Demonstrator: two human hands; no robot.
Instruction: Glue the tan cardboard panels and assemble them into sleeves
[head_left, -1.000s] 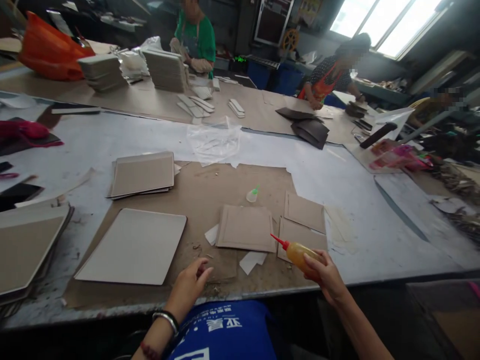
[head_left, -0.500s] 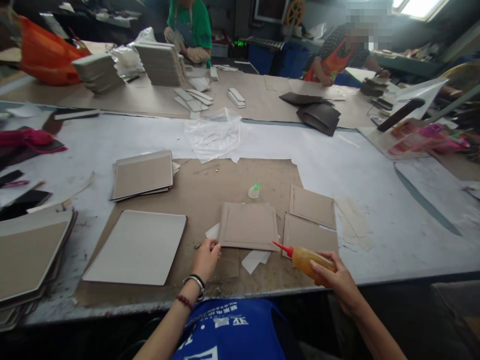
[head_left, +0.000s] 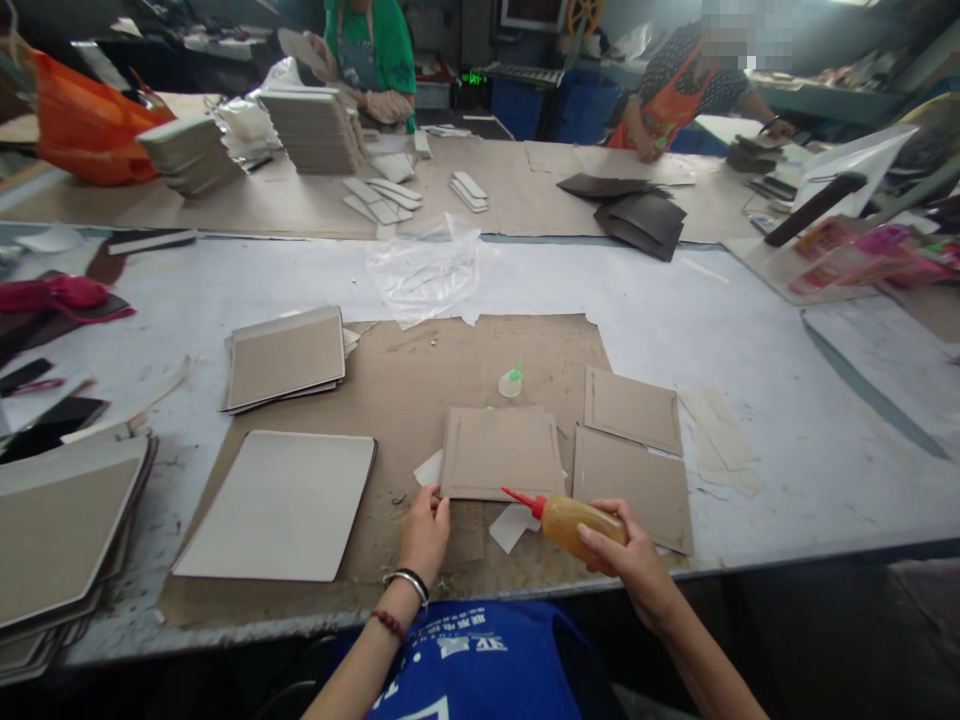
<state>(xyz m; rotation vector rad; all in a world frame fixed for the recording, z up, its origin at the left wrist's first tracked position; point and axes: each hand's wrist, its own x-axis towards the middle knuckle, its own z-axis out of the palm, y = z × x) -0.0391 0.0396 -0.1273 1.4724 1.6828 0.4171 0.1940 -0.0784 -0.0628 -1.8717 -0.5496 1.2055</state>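
Note:
My right hand (head_left: pixel 626 558) is closed around an amber glue bottle (head_left: pixel 574 519) with a red nozzle that points left at the near edge of a brown cardboard panel (head_left: pixel 501 452). My left hand (head_left: pixel 425 527) rests at that panel's near left corner, fingertips pinching or pressing its edge. Two more brown panels (head_left: pixel 634 440) lie just right of it. A small bottle with a green cap (head_left: pixel 511 381) stands behind the panel.
A large pale board (head_left: pixel 281 505) lies to the left, a stack of boards (head_left: pixel 285 357) behind it, another stack (head_left: pixel 60 525) at far left. A clear plastic bag (head_left: pixel 427 270) lies mid-table. Two people work at the far side among board stacks and dark sheets (head_left: pixel 637 215).
My left hand reached forward from the table edge to the panel's near left corner. My right hand carried the glue bottle leftward, toward the panel's near edge.

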